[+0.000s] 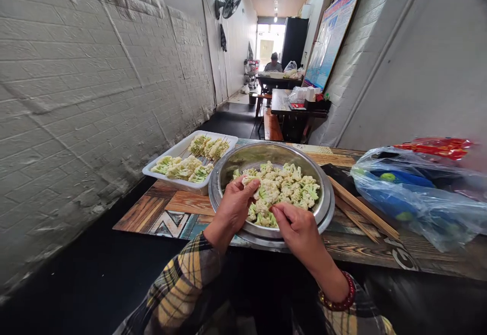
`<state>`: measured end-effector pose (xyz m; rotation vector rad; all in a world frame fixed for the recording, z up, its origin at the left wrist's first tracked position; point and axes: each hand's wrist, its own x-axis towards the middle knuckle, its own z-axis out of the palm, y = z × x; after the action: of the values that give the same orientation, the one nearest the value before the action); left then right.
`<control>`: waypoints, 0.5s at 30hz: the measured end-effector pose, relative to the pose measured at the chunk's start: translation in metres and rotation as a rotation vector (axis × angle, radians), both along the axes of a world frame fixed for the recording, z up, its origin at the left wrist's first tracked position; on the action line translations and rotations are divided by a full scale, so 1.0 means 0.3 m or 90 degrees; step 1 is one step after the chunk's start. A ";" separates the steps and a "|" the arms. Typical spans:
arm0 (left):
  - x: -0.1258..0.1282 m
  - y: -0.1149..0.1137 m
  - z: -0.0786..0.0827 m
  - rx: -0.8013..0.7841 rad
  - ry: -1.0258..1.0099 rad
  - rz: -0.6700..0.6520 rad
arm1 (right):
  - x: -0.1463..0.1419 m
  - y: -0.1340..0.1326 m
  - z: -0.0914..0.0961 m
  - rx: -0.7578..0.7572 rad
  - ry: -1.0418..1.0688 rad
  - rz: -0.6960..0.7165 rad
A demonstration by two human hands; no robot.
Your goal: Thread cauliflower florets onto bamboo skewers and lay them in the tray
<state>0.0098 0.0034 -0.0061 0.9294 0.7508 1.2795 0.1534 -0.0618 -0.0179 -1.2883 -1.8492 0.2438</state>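
My left hand [234, 206] is closed on a cauliflower floret [250, 177], held over the near left part of a metal basin [230, 162]. Close beside it, my right hand [300, 229] pinches thumb and fingers together above the basin's near rim; whatever is between them is too thin or hidden to make out. Loose cauliflower florets [291, 183] fill much of the basin. To the left, a white tray [152, 166] holds cauliflower threaded on thin sticks [184, 169]. A bundle of bamboo skewers [363, 207] lies right of the basin.
A clear plastic bag [414, 198] with blue and green contents sits on the right of the patterned wooden table [182, 203], by a red package [437, 146]. Farther back are another table [280, 101], a bench [272, 124] and a seated person [273, 64]. A brick wall runs along the left.
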 end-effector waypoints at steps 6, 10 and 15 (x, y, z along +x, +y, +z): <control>-0.004 -0.012 0.010 -0.014 -0.030 -0.063 | 0.003 0.008 -0.016 0.013 0.050 -0.038; 0.033 -0.040 0.021 -0.082 -0.001 -0.113 | -0.003 0.007 -0.023 0.042 0.066 -0.071; 0.094 -0.078 0.022 -0.101 -0.108 -0.086 | -0.008 0.006 -0.026 0.057 0.096 -0.089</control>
<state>0.0381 -0.0202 0.0005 0.7214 0.6361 1.1463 0.1512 -0.0599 -0.0257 -1.2942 -1.6182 0.1764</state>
